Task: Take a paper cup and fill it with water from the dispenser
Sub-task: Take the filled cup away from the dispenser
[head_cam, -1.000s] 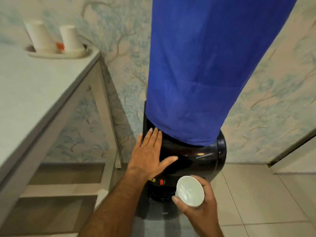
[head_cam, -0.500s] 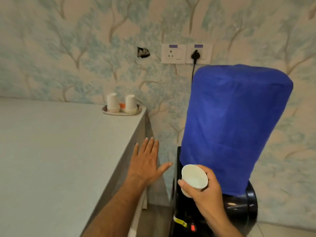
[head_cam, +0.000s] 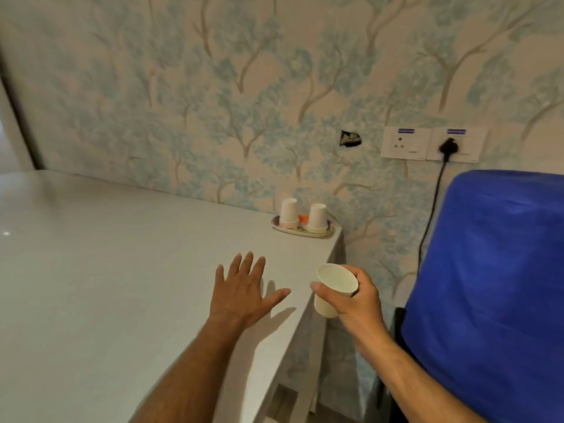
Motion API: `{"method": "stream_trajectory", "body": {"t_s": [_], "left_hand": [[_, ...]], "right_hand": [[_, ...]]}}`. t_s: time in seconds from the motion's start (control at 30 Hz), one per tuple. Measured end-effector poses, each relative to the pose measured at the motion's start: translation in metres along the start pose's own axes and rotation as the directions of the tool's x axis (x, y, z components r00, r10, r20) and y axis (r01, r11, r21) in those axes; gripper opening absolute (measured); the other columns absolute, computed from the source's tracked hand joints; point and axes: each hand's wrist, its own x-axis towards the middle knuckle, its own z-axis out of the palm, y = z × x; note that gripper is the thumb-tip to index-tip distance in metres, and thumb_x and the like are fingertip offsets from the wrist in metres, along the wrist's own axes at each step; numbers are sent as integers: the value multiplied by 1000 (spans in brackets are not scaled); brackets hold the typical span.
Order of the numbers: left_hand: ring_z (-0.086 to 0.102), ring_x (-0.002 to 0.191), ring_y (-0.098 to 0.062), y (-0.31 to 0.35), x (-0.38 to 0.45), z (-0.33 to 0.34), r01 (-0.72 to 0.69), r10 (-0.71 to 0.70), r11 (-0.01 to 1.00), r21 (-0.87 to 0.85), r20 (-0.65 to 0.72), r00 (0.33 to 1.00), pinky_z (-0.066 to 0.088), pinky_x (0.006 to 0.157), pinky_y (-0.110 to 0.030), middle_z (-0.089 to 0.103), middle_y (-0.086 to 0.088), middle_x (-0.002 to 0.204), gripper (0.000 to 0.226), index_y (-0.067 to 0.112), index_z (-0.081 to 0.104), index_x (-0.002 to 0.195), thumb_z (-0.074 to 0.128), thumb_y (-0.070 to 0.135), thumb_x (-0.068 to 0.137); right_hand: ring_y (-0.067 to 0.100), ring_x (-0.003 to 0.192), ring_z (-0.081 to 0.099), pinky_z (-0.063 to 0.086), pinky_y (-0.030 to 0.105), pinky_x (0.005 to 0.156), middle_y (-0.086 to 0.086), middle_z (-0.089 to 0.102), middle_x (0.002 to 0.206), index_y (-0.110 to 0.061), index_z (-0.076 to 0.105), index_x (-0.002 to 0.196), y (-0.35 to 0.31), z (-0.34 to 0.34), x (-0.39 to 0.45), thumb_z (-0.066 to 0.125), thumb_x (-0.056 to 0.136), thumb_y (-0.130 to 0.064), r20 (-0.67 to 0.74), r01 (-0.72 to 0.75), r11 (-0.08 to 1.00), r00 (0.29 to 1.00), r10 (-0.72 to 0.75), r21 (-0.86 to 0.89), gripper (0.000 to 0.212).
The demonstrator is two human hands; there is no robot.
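My right hand (head_cam: 355, 300) grips a white paper cup (head_cam: 332, 290), tilted with its mouth toward me, just off the table's right edge. I cannot see whether there is water in it. My left hand (head_cam: 242, 290) hovers flat with fingers spread over the white table (head_cam: 106, 270), holding nothing. The dispenser's bottle under a blue cover (head_cam: 494, 288) stands at the right; its black body and taps are out of view below. Two stacks of upside-down paper cups (head_cam: 317, 219) sit on a small tray (head_cam: 300, 232) at the table's far right corner.
A patterned wall runs behind the table, with a socket plate (head_cam: 430, 145) and a black plug and cable (head_cam: 433, 203) dropping behind the dispenser. A table leg (head_cam: 305, 401) stands in the narrow gap between table and dispenser.
The view has swung up and left from the dispenser's taps to the table. My left hand left the dispenser top and now hovers over the table; my right hand raised the cup beside the table edge.
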Motion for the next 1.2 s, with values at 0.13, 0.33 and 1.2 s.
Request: {"method": "stream_trajectory", "body": {"t_s": [0.13, 0.33, 1.2], "left_hand": [[-2, 156, -24, -34, -12, -7, 84, -84, 996, -12, 23, 996, 5, 125, -57, 0, 0, 170, 107, 31, 7, 159, 7, 93, 72], [-5, 156, -24, -67, -27, -2, 156, -156, 988, 9, 98, 983, 2, 125, -57, -4, 1, 170, 104, 33, 2, 159, 13, 94, 75], [6, 156, -27, -93, -55, 15, 248, -239, 968, -44, 154, 959, 7, 125, -56, 11, -3, 169, 105, 28, 13, 159, 13, 94, 77]], "right_hand": [[20, 100, 69, 58, 38, 81, -1, 73, 108, -26, 64, 111, -5, 37, 5, 98, 47, -41, 87, -28, 1000, 996, 27, 11, 75], [19, 102, 66, 60, 41, 83, -6, 69, 111, -31, 61, 111, -1, 75, 8, 91, 37, -60, 205, -40, 998, 977, 50, -50, 85], [15, 105, 58, 55, 30, 81, -7, 59, 117, -31, 50, 128, 2, 102, -5, 96, 58, -42, 327, -36, 988, 941, 84, -151, 84]]}}
